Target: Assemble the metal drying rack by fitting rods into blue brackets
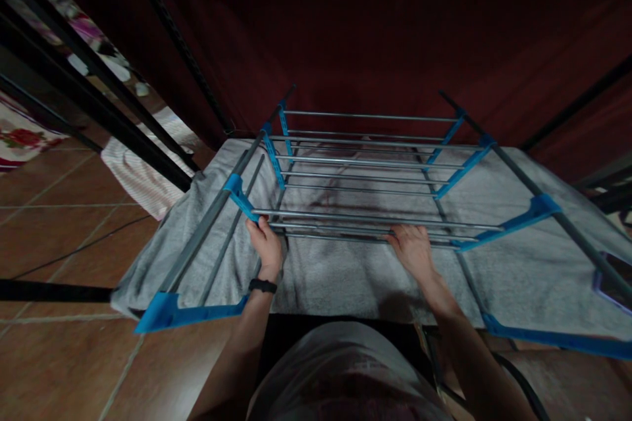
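Observation:
A rack (374,162) of thin grey metal rods and blue plastic brackets stands over a grey cloth. My left hand (266,245), with a dark band on its wrist, is closed round the left end of a front metal rod (336,229), close to a blue bracket (240,197). Farther right, my right hand (411,245) curls its fingers over the rods of the same front tier, left of the right-hand blue bracket (508,227). Parts of the rods under both hands' fingers are hidden.
The grey cloth (336,283) covers a low surface beneath the rack. At the right edge lies a phone-like object (615,281). A dark red curtain (365,33) hangs behind. Black metal bars (89,89) cross the left side above a tiled floor (64,237) and striped cloth (143,171).

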`<action>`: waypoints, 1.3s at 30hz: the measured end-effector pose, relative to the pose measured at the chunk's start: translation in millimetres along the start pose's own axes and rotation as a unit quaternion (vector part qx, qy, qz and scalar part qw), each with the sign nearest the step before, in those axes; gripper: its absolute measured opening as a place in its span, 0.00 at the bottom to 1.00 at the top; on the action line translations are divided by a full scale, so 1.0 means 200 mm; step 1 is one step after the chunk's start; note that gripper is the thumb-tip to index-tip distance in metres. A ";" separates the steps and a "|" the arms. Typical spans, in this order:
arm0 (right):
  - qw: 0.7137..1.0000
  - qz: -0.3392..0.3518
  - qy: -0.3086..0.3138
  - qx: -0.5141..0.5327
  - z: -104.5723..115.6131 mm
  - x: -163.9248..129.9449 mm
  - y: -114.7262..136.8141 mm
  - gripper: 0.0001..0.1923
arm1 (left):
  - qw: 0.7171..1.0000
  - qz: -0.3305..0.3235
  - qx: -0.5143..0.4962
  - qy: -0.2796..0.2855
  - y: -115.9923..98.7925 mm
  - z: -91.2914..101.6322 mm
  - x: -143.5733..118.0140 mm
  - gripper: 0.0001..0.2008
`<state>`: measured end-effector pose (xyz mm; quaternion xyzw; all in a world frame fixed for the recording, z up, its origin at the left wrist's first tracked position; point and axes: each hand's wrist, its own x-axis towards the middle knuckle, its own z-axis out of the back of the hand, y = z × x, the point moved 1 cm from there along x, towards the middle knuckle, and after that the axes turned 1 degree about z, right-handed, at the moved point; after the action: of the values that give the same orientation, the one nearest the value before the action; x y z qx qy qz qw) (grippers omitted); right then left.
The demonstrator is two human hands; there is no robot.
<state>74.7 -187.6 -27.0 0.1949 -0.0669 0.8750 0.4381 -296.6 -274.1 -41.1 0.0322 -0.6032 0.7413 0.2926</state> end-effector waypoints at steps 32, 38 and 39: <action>0.985 0.035 -0.059 0.158 0.17 -0.01 0.17 0.15 | 0.998 -0.012 -0.053 -0.030 -0.08 0.02 0.02 0.20; 0.982 0.002 -0.159 0.103 0.26 0.03 0.19 0.14 | 0.996 -0.023 -0.080 -0.003 -0.11 0.04 0.07 0.20; 0.983 -0.012 -0.161 0.087 0.26 0.04 0.19 0.14 | 0.995 -0.024 -0.094 0.002 -0.12 0.05 0.07 0.20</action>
<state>54.6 -219.3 27.1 0.3716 -0.0579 0.8291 0.4138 -299.2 -275.3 -12.4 0.0175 -0.6685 0.6743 0.3132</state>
